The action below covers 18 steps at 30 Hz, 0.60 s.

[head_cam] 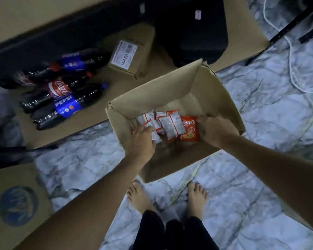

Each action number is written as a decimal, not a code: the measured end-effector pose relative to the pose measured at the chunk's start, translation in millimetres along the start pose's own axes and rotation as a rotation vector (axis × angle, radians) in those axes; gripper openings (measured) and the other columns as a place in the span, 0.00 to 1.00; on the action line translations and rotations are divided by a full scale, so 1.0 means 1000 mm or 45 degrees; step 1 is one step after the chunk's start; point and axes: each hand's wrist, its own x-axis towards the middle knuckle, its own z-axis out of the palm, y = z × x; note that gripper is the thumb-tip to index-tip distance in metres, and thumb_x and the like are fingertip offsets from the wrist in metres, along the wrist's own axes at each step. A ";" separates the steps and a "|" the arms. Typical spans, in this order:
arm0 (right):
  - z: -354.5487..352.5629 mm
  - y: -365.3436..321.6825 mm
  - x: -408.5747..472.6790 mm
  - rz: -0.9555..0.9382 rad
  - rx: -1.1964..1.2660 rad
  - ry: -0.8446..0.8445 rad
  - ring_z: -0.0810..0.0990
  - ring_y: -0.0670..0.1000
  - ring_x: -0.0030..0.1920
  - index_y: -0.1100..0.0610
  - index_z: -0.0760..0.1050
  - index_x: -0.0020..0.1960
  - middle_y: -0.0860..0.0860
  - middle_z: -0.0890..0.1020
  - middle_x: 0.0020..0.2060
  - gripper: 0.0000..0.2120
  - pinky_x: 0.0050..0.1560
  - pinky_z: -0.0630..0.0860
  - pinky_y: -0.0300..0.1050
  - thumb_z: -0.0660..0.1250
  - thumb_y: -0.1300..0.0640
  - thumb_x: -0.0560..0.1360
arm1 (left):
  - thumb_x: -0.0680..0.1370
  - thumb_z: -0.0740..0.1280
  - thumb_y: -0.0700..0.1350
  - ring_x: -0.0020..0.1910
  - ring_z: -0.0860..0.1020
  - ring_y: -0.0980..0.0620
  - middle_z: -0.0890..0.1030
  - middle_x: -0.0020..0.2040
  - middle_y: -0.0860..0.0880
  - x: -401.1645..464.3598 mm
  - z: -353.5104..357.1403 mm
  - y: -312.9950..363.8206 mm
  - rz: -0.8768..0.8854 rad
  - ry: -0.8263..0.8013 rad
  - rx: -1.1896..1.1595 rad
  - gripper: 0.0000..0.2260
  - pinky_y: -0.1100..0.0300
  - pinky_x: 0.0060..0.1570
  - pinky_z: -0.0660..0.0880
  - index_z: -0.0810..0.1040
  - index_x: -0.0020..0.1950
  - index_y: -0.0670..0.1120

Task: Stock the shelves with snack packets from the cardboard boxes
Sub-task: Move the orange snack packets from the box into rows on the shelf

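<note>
Down inside the open cardboard box [170,98] on the marble floor [260,123], both hands are gathering snack packets [167,123].

The left hand [142,139] is curling its fingers over the white-backed packets at the row's left end, and the right hand [215,129] is gripping the orange packet [189,129] by the box's right wall; squeezing the row inward from both ends and lifting it level would probably be keeping the loose middle packets from slipping out.
</note>
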 end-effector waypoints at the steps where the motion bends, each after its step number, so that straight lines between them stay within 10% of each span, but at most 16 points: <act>1: 0.009 -0.001 0.015 -0.014 0.018 -0.005 0.77 0.59 0.60 0.50 0.72 0.68 0.54 0.78 0.58 0.20 0.58 0.76 0.54 0.65 0.49 0.77 | 0.78 0.68 0.44 0.67 0.73 0.43 0.72 0.69 0.45 0.011 0.011 -0.004 -0.023 0.019 0.011 0.22 0.48 0.62 0.74 0.71 0.71 0.48; 18: 0.152 -0.022 0.170 -0.451 -0.297 -0.086 0.55 0.59 0.78 0.49 0.48 0.80 0.55 0.55 0.79 0.51 0.75 0.58 0.59 0.75 0.38 0.69 | 0.72 0.72 0.63 0.73 0.62 0.39 0.60 0.75 0.39 0.107 0.138 -0.053 -0.207 -0.162 0.471 0.45 0.46 0.71 0.63 0.51 0.78 0.47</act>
